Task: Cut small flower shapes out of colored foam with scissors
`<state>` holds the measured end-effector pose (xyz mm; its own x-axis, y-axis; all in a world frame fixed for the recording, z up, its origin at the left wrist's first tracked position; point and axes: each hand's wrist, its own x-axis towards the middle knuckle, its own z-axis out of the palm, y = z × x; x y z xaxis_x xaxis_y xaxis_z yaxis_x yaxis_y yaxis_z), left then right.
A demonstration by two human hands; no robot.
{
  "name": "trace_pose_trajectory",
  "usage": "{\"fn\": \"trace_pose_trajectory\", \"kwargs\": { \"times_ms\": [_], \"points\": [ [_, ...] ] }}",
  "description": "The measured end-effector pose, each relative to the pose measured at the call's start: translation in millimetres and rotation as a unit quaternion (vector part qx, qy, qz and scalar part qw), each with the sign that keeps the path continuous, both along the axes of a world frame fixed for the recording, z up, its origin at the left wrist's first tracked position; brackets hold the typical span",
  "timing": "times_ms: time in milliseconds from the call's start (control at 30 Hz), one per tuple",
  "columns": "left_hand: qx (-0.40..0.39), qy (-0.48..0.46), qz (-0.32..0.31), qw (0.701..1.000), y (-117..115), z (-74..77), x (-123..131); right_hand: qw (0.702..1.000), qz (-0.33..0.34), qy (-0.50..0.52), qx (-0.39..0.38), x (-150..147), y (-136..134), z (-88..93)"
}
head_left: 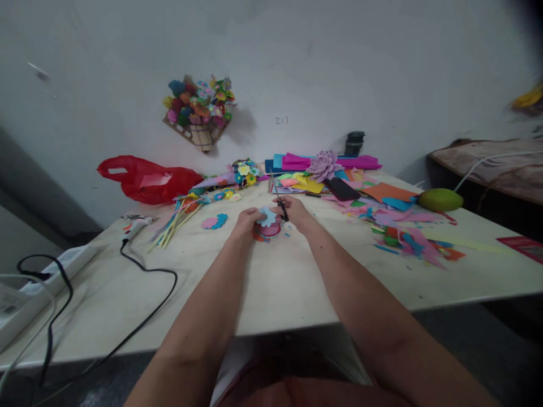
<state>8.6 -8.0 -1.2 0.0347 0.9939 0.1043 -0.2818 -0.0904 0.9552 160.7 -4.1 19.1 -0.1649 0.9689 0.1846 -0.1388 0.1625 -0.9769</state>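
Between the thumb and fingers of my left hand [248,220] is a light blue flower cutout [267,216] with a scalloped edge. My right hand [293,212] grips a pair of scissors [281,208] with dark handles, its blades pointing up and away from me. The scissors are close to the right side of the cutout; whether they touch it I cannot tell. Below the cutout lies a round pink piece with a red rim [271,230], with small scraps around it. To the left on the table rest pink and blue flower cutouts [215,221].
A hot glue gun [136,227] with a black cord and a white power strip [46,291] lie at left. Paper flowers on stems [180,217] and a red plastic bag [148,180] are behind. Colourful scraps [407,232], a phone [341,189] and a green oval object [441,199] spread at right.
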Motion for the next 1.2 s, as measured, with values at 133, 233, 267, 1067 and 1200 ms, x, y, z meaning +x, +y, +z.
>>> {"fn": "trace_pose_trajectory", "kwargs": {
  "times_ms": [133,233,267,1067,1200],
  "points": [
    [0.000,0.042,-0.024,0.999,-0.1,-2.7,1.3,1.000,0.013,0.004,0.004,0.1,0.6,-0.7],
    [-0.006,0.049,-0.034,0.998,0.3,-3.4,0.9,1.000,0.008,-0.005,0.000,0.3,-0.3,0.0],
    [-0.009,0.043,-0.033,0.998,0.3,-3.1,0.6,1.000,0.002,-0.005,-0.002,0.5,-0.4,0.3],
    [0.007,-0.089,0.062,0.994,0.6,3.8,-2.6,0.996,0.054,-0.062,-0.038,2.6,1.6,-7.0],
    [0.009,-0.100,0.075,0.992,-2.3,6.8,-2.0,0.992,0.081,-0.095,-0.035,3.8,1.5,-7.2]
  ]
}}
